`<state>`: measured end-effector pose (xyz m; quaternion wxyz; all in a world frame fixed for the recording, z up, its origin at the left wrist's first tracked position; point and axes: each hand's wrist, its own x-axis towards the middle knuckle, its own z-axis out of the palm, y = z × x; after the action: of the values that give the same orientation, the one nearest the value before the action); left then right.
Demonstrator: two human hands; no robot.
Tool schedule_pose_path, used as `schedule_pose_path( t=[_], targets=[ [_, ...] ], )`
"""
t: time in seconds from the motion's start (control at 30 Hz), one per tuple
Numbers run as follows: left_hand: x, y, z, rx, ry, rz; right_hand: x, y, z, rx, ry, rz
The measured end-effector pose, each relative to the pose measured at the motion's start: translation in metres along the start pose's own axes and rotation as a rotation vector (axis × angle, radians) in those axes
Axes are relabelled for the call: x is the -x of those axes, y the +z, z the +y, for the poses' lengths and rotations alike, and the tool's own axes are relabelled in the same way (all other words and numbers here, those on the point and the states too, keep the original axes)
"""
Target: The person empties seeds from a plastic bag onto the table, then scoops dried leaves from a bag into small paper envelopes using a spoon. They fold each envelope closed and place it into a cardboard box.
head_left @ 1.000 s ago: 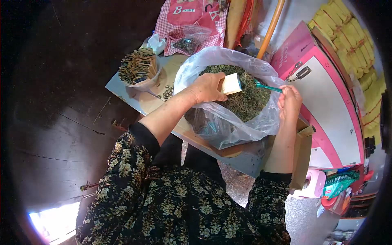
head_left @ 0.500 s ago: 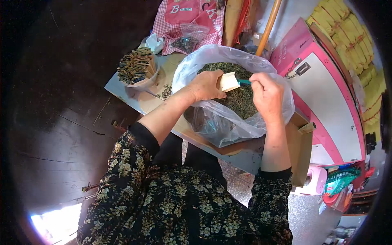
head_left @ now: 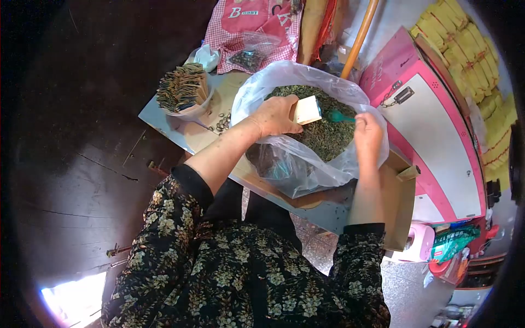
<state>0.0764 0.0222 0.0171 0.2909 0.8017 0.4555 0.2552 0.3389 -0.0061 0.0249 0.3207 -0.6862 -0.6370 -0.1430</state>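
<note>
A clear plastic bag (head_left: 251,90) stands open on the table, with dried green leaf material (head_left: 328,139) inside. Over it, my left hand (head_left: 278,116) pinches a small cream paper packet (head_left: 307,110), its open end towards the right. My right hand (head_left: 368,131) is closed on the handle of a green spoon (head_left: 339,116), whose bowl is over the leaves, just right of the packet and apart from it. To the left, a clear tub (head_left: 194,112) holds many upright filled packets (head_left: 180,87). Small dark pieces (head_left: 221,122) lie beside that tub.
Behind the bag are a red checked bag (head_left: 246,22), a zip bag of dark pieces (head_left: 249,57) and an orange pole (head_left: 361,38). A pink and white cabinet (head_left: 432,120) stands at the right, above a cardboard box (head_left: 399,202) near my right forearm.
My right hand moved left to bring the spoon to the packet's mouth, then drew back right with it. My left hand has stayed nearly still, holding the packet.
</note>
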Motion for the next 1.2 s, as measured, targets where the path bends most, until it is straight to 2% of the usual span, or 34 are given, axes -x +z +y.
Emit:
schedule_pose_path(
  t=[0.07,0.1,0.17,0.27,0.53,0.7,1.03,1.13,1.2],
  targets=[
    [0.001,-0.001,0.0,-0.004,0.004,0.008,0.003,0.047,0.024,-0.592,0.124,-0.086],
    [0.001,0.0,0.0,-0.004,0.01,0.015,0.003,0.047,0.022,-0.596,0.125,-0.087],
    [0.001,0.0,-0.001,-0.008,0.016,0.023,0.001,0.045,0.017,-0.781,0.47,-0.155],
    [0.0,0.001,-0.002,-0.024,0.009,0.01,-0.002,0.027,0.013,-0.887,0.594,-0.102],
    [0.0,-0.001,0.001,-0.025,-0.007,-0.015,-0.018,-0.007,0.024,-1.048,0.589,-0.033],
    [0.001,-0.002,0.003,-0.042,-0.031,-0.022,-0.021,-0.025,0.01,-1.174,0.542,-0.106],
    [-0.002,-0.002,0.003,-0.037,-0.013,-0.023,-0.026,-0.023,-0.011,-1.147,0.516,-0.232],
    [-0.002,-0.002,0.003,-0.037,-0.02,-0.043,-0.026,-0.019,-0.019,-1.088,0.464,-0.294],
    [-0.002,-0.001,0.003,-0.035,-0.016,-0.038,-0.026,-0.011,-0.023,-1.02,0.215,-0.304]
  ],
)
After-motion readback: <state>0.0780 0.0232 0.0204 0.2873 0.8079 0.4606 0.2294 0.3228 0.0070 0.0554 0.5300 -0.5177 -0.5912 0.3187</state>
